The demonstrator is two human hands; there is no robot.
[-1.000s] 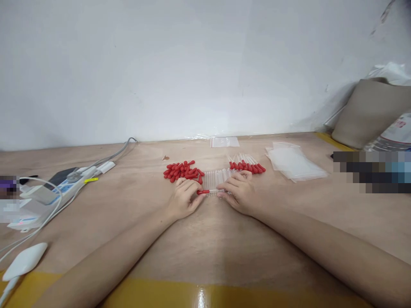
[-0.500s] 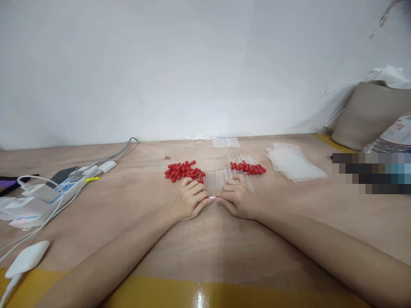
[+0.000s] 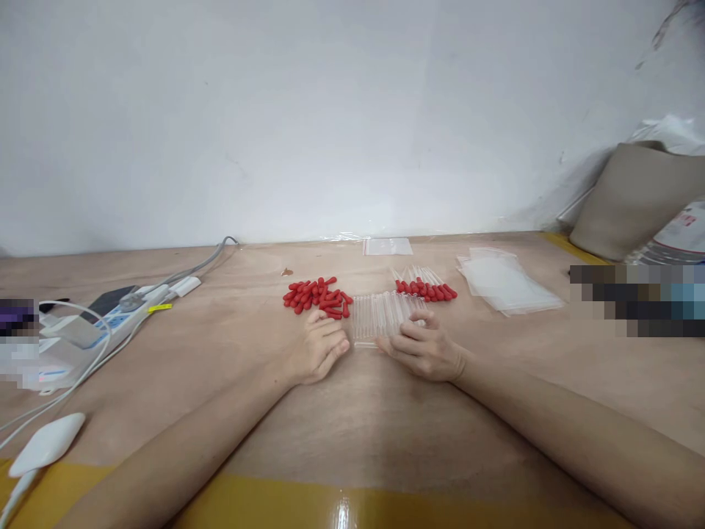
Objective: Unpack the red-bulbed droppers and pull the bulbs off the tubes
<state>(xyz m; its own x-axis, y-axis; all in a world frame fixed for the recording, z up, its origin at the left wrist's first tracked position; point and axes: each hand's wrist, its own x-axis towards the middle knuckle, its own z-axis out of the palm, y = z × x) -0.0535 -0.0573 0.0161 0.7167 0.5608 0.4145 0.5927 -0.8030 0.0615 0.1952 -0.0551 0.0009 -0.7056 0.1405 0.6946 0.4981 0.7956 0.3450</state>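
A row of clear glass dropper tubes [image 3: 380, 314] lies side by side in front of me, with one tube [image 3: 365, 344] set crosswise below it. My right hand [image 3: 424, 347] rests over the right end of the row, fingers apart, its thumb and forefinger near the crosswise tube. To the left, my left hand [image 3: 319, 348] lies on the table with curled fingers and the thumb against the forefinger; nothing shows in it. Just beyond it is a pile of red rubber bulbs [image 3: 313, 295]. Droppers with red bulbs [image 3: 435, 291] lie behind my right hand.
Clear plastic bags [image 3: 510, 281] are stacked at the right, and a single bag [image 3: 388, 247] lies by the wall. A power strip [image 3: 118, 317] with plugs and cables occupies the left, near a white charger [image 3: 48, 443]. A grey-brown container [image 3: 622, 198] stands back right.
My hands have moved apart, letting go of the small tube between them, which now lies crosswise on the table. My right hand has shifted right, its fingers loosening.
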